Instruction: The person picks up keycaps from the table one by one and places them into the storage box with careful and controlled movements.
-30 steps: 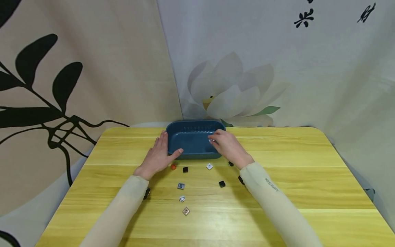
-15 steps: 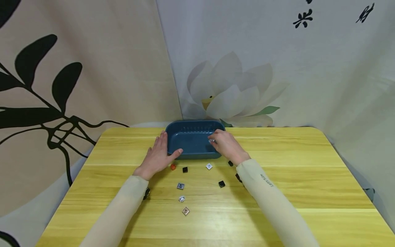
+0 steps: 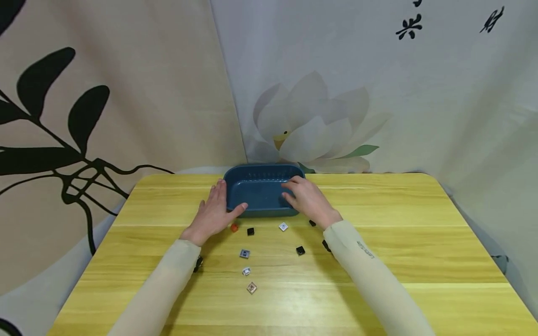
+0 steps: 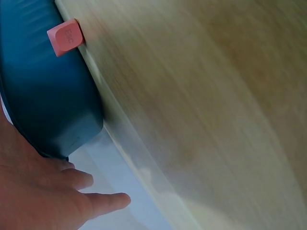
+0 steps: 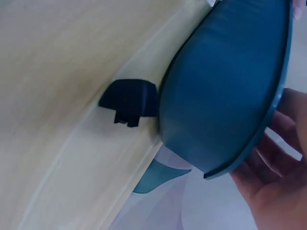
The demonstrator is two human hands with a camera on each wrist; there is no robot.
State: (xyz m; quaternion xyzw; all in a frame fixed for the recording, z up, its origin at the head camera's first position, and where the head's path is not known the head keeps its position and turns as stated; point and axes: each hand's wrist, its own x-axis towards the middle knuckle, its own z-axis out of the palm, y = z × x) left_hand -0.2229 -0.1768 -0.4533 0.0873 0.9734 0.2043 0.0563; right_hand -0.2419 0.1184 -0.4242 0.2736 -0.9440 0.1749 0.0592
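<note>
A blue rectangular tray (image 3: 260,193) stands near the table's back edge. My left hand (image 3: 213,212) rests along its left end, fingers straight, thumb over the front rim. Reaching over the tray's right end, my right hand (image 3: 308,198) has its thumb and bent fingers apart, with nothing visible between them. An orange-red keycap (image 3: 234,227) lies near my left thumb; the left wrist view shows "Esc" on this keycap (image 4: 67,37). A black keycap (image 5: 129,98) lies beside the tray in the right wrist view. In front are another black keycap (image 3: 251,231) and a white keycap (image 3: 283,227).
Nearer on the wooden table (image 3: 378,280) lie a grey keycap (image 3: 244,253), a small white piece (image 3: 246,270), a brownish square keycap (image 3: 251,288) and a black keycap (image 3: 300,250). A printed curtain (image 3: 319,93) hangs behind the table.
The small whitish piece between my right thumb and fingers is no longer seen there; the thumb and fingers have parted. My left hand stays at the tray.
</note>
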